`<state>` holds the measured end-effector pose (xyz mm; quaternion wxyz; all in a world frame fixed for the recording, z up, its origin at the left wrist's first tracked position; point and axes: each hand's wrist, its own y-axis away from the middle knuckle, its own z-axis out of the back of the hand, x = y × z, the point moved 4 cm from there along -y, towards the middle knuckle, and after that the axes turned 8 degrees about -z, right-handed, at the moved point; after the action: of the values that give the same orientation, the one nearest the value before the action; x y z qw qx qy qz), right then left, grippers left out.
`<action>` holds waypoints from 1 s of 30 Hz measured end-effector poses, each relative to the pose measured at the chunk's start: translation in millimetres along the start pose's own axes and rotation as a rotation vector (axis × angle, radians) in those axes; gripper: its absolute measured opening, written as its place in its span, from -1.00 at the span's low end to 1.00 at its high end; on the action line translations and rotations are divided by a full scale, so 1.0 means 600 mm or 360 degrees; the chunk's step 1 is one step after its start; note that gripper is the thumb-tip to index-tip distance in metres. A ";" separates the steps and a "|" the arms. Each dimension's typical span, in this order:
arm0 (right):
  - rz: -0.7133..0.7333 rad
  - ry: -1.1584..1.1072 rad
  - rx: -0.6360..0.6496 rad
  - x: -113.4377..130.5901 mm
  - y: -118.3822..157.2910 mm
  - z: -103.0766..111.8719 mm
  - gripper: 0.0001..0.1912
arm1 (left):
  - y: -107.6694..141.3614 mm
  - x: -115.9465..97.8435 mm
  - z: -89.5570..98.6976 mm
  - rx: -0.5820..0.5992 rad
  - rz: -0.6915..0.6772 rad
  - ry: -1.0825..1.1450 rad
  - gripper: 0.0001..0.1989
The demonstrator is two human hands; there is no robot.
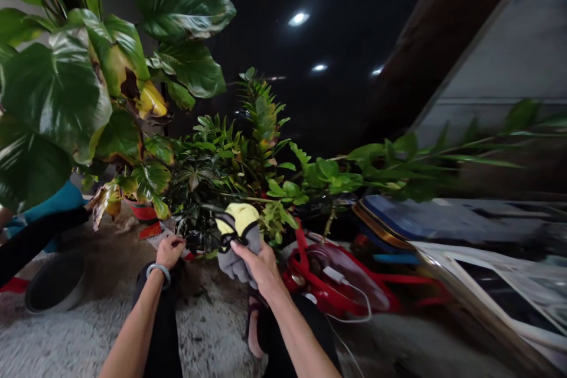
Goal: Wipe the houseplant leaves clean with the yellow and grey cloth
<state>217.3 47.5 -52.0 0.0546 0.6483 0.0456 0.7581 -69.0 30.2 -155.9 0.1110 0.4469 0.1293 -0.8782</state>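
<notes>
My right hand [261,266] is closed on a bundle of grey gloves [239,239] with yellow cuffs and dark trim, held over the floor in front of the plants. My left hand [169,252], with a pale bangle at the wrist, is above my knee with its fingers curled together beside a red and white packet [158,235]. Whether the fingers grip anything is too small to make out. Dark-leaved foliage [199,189] grows just beyond both hands.
Large-leaved plant [57,88] at the left, above a grey bucket [57,283]. A red bag [328,277] with a white charger and cable lies right of my knees. Stacked panels [398,218] and a white frame [487,283] stand farther right. Another person's arm [44,230] shows at the left edge.
</notes>
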 end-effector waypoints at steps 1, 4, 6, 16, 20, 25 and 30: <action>0.0025 -0.0072 -0.0061 0.018 -0.001 0.003 -0.53 | 0.000 -0.002 -0.001 -0.0005 -0.0010 0.0044 -0.80; 0.0102 -0.0178 -0.0129 0.045 0.008 -0.006 -0.48 | 0.001 -0.006 -0.004 -0.0001 -0.0021 0.0095 -0.80; 0.0103 -0.0082 0.0026 0.032 0.022 -0.026 -0.50 | 0.003 -0.007 -0.002 -0.0021 -0.0027 0.0084 -0.80; 0.0021 -0.0101 -0.0062 0.007 0.027 0.024 -0.49 | 0.010 0.007 0.020 -0.0075 -0.0023 0.0124 -0.83; 0.0186 -0.0204 -0.0191 0.061 0.022 -0.006 -0.39 | 0.010 -0.004 0.018 -0.0078 -0.0015 0.0107 -0.84; 0.0104 0.0225 0.0454 0.005 0.064 -0.079 -0.61 | 0.013 -0.017 0.010 -0.0060 -0.0011 0.0081 -0.86; 0.0024 0.0143 0.0240 -0.014 0.067 -0.019 -0.55 | 0.017 -0.013 0.013 -0.0095 -0.0038 0.0089 -0.85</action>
<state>206.1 6.7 -56.3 -0.0021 0.6161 0.0999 0.7813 -67.0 18.6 -146.4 0.1102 0.4662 0.1637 -0.8624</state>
